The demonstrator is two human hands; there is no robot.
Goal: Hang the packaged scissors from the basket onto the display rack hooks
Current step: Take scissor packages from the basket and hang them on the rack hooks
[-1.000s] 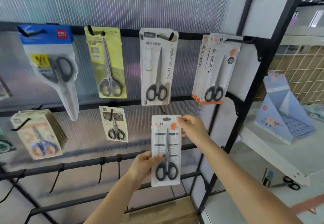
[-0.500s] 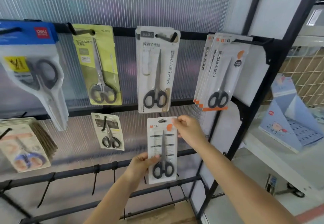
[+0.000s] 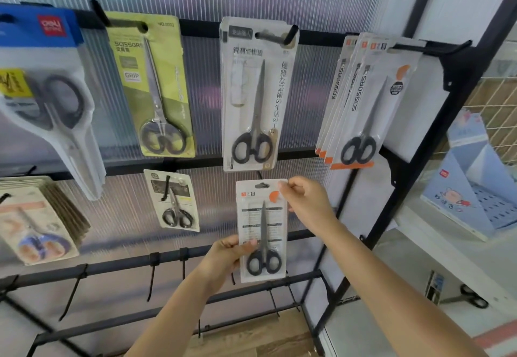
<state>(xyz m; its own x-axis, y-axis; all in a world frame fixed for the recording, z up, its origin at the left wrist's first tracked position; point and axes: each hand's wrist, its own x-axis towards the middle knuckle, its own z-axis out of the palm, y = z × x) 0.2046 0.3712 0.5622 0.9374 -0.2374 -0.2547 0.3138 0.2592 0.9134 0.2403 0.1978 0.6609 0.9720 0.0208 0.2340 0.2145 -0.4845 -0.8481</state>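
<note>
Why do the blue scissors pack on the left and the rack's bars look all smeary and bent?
Head view: the blue pack sits at the wide-angle lens's edge, so it stretches and blurs; the rack's black bars bow the same way. The pack in the hands near the middle stays fairly sharp.

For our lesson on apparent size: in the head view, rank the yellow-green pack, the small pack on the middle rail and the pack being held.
1. yellow-green pack
2. held pack, nearer the camera
3. small pack

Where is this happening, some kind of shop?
Probably a stationery shop or a mock-up of one. Packaged scissors hang on a black rack with hooks, several packs sharing one hook, and both hands hold another pack up to it.
</note>
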